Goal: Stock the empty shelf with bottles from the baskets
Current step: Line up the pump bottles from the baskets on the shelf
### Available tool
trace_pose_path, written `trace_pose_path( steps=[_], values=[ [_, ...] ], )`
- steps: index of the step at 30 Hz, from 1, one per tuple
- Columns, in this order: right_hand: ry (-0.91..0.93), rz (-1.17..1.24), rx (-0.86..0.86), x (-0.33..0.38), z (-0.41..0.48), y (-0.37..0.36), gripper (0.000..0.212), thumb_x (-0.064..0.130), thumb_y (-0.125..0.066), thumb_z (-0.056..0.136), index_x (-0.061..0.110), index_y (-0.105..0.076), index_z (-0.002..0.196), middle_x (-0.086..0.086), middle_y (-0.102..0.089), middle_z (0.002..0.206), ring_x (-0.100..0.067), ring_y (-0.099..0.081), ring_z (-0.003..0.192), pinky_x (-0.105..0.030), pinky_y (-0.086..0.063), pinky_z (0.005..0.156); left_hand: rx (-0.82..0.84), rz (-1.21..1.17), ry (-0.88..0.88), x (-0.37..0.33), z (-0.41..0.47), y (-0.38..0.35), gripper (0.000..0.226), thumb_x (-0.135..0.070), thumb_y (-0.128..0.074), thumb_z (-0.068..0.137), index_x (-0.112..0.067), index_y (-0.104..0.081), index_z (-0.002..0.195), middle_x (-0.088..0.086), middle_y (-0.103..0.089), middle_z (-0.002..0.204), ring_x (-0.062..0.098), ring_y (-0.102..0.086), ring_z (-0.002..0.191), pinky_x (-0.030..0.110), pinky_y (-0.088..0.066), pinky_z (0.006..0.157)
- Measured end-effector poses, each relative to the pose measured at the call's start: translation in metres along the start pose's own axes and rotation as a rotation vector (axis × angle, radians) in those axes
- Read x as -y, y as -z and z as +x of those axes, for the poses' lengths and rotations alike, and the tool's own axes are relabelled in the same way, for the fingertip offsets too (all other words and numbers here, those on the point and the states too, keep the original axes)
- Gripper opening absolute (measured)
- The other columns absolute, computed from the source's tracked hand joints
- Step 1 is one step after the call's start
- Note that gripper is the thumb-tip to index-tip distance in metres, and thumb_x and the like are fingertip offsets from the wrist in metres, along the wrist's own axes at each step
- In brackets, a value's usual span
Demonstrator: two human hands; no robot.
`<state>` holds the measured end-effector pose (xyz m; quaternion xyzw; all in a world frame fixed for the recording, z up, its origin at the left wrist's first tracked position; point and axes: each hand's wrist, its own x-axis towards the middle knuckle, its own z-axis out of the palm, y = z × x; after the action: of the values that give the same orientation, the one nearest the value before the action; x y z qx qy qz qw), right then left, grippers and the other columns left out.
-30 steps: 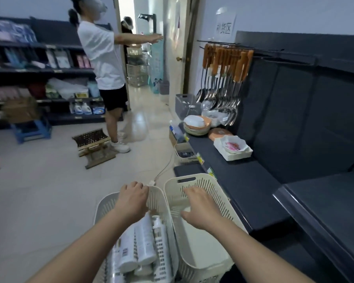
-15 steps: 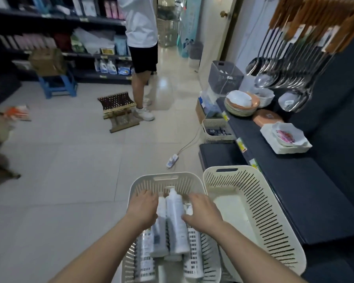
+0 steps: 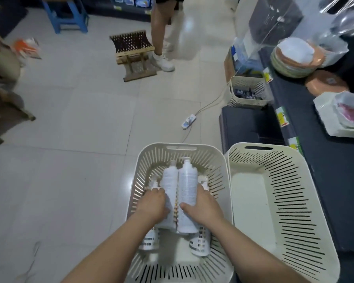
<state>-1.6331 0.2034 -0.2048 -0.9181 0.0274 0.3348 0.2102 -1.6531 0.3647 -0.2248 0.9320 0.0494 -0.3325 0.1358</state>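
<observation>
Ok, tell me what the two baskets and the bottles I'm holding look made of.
Stocked basket and empty basket: probably moulded plastic, cream and matt, with thin slotted walls. Left bottle, gripped by the left hand, and right bottle, by the right hand: likely plastic, white, smooth with slight sheen, pump tops.

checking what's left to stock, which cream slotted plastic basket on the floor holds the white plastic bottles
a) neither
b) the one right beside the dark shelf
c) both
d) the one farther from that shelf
d: the white plastic bottles lie in the cream slotted plastic basket farther from the dark shelf, with the left hand and right hand each gripping one; the basket beside the shelf holds none.
</observation>
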Motion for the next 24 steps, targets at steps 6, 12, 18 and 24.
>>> trace_pose_path(
  steps=[6,12,18,24],
  values=[
    [-0.086,0.120,-0.036,-0.011,0.027,-0.025,0.083,0.067,-0.062,0.076,0.022,-0.038,0.140,-0.006,-0.059,0.125,-0.029,-0.059,0.114,-0.042,-0.052,0.090,0.063,-0.404,0.088,-0.005,0.015,-0.024,0.056,-0.031,-0.073,0.080,-0.011,-0.044,0.124,0.008,-0.057,0.119,0.025,-0.057,0.103,0.035,-0.046,0.081],
    [-0.213,0.148,-0.114,-0.005,0.052,-0.032,0.101,0.085,-0.063,0.055,0.016,-0.052,0.127,-0.008,-0.058,0.121,-0.030,-0.061,0.108,-0.040,-0.054,0.085,0.093,-0.740,0.119,0.008,0.027,-0.029,0.059,-0.013,-0.070,0.081,-0.025,-0.046,0.133,-0.003,-0.062,0.125,0.020,-0.060,0.111,0.040,-0.051,0.095],
    [-0.280,0.157,-0.103,-0.002,0.062,-0.029,0.081,0.074,-0.065,0.036,0.024,-0.069,0.099,0.000,-0.069,0.098,-0.021,-0.069,0.079,-0.036,-0.060,0.071,0.115,-0.900,0.116,0.019,0.028,-0.033,0.056,-0.003,-0.065,0.084,-0.029,-0.051,0.132,-0.004,-0.067,0.118,0.017,-0.063,0.107,0.044,-0.050,0.098],
    [-0.153,0.598,-0.046,-0.023,0.032,-0.014,0.034,0.032,-0.085,0.058,0.029,-0.071,0.088,0.010,-0.076,0.088,-0.009,-0.073,0.079,-0.041,-0.061,0.079,0.004,-0.651,0.201,0.006,0.044,-0.031,0.043,-0.024,-0.063,0.087,-0.022,-0.052,0.129,0.006,-0.058,0.124,0.025,-0.056,0.112,0.043,-0.049,0.097]
  ],
)
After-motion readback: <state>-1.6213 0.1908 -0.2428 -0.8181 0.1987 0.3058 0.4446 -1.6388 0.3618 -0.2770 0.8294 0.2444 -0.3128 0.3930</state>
